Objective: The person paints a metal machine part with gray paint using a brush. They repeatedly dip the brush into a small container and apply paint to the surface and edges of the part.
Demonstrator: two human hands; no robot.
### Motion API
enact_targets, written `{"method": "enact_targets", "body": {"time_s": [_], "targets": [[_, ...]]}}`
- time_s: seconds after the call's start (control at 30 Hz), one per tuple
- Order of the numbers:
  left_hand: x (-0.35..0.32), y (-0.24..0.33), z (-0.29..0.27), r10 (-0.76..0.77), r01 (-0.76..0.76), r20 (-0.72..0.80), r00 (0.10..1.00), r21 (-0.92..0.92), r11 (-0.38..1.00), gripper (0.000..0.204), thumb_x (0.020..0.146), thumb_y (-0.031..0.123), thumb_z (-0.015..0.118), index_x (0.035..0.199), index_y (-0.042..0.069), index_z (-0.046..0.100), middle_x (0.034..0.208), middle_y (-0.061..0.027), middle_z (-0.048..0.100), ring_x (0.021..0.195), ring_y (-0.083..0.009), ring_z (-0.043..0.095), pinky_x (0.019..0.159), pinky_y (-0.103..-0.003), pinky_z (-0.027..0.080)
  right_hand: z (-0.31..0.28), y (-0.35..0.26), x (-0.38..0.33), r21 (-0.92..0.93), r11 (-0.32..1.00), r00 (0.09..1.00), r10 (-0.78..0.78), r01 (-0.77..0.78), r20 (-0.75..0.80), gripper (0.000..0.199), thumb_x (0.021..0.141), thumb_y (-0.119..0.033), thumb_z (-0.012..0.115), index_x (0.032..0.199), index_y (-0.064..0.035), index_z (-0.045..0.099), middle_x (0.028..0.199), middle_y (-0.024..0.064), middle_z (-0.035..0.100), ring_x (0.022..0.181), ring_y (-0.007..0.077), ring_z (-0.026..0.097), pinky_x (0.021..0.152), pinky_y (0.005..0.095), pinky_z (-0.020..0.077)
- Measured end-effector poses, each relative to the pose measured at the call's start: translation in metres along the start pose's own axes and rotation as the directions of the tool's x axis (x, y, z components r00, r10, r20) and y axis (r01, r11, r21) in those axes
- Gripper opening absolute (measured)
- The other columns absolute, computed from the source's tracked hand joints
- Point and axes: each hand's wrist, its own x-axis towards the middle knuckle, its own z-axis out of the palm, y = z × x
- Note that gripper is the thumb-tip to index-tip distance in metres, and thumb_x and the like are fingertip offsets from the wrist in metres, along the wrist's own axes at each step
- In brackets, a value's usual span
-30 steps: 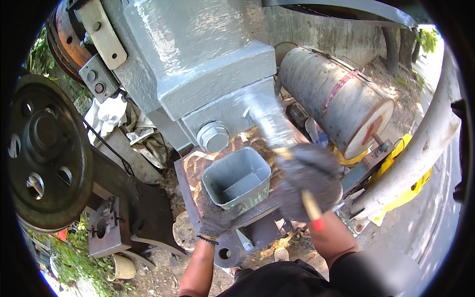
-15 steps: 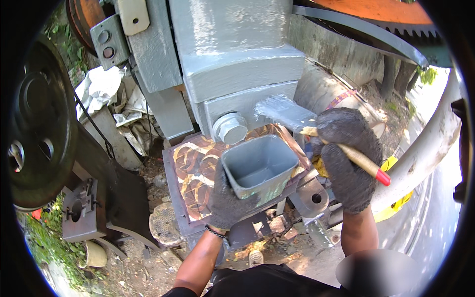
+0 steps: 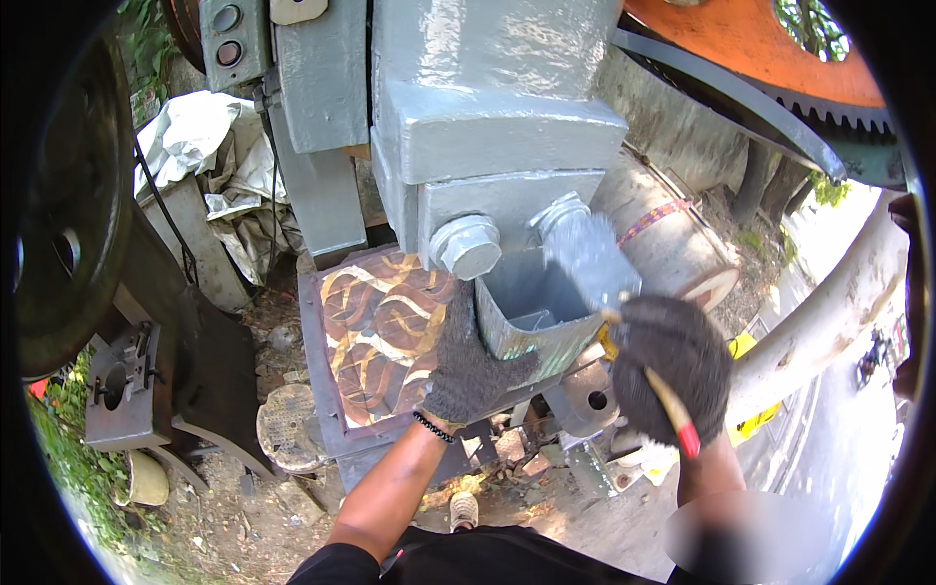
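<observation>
My left hand (image 3: 466, 366), in a dark knit glove, is closed around the side of a rectangular paint container (image 3: 531, 348) with grey paint inside. A wooden paintbrush (image 3: 671, 405) with a red handle end is gripped in my right hand (image 3: 687, 361), also gloved. Its wide grey bristles (image 3: 591, 261) are blurred; they hang over the container's right rim, just below a second bolt head that they partly cover. Directly above the container is the grey-painted machine block (image 3: 517, 207), with a large hex bolt (image 3: 468, 246) sticking out at its left.
A patterned sheet (image 3: 375, 341) covers the machine's table on the left. A dark machine with a wheel (image 3: 73, 214) stands at far left, near crumpled silver sheeting (image 3: 210, 136). An orange toothed gear (image 3: 751, 44) is at upper right, a pale pipe (image 3: 829, 312) below it.
The brush has come off the block's front face and moved down and right, over the container's rim. The container has shifted right, beneath the second bolt. The whole view has shifted too.
</observation>
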Motion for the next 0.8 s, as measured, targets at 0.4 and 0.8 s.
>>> {"method": "enact_targets", "body": {"time_s": [0.4, 0.8], "targets": [[0.006, 0.013, -0.011, 0.101, -0.100, -0.011, 0.995, 0.041, 0.994, 0.129, 0.062, 0.042, 0.099, 0.159, -0.005, 0.029, 0.147, -0.0266, 0.051, 0.135, -0.0420, 0.054, 0.113, -0.049, 0.045, -0.012, -0.021, 0.013, 0.072, 0.997, 0.987, -0.031, 0.020, 0.158, 0.040, 0.076, -0.002, 0.084, 0.115, -0.0080, 0.076, 0.117, 0.0127, 0.076, 0.107, 0.0339, 0.074, 0.098, 0.0465, 0.0575], [0.008, 0.006, -0.014, 0.056, -0.053, 0.028, 0.998, -0.110, 0.993, 0.130, 0.060, 0.040, 0.100, 0.159, -0.004, 0.028, 0.151, -0.0274, 0.046, 0.139, -0.0429, 0.049, 0.116, -0.051, 0.042, -0.012, -0.038, 0.034, -0.130, 0.987, 0.851, -0.014, 0.096, 0.525, 0.027, 0.076, -0.017, 0.078, 0.101, -0.0093, 0.071, 0.108, 0.0088, 0.066, 0.092, 0.0290, 0.068, 0.076, 0.0448, 0.0554]]}}
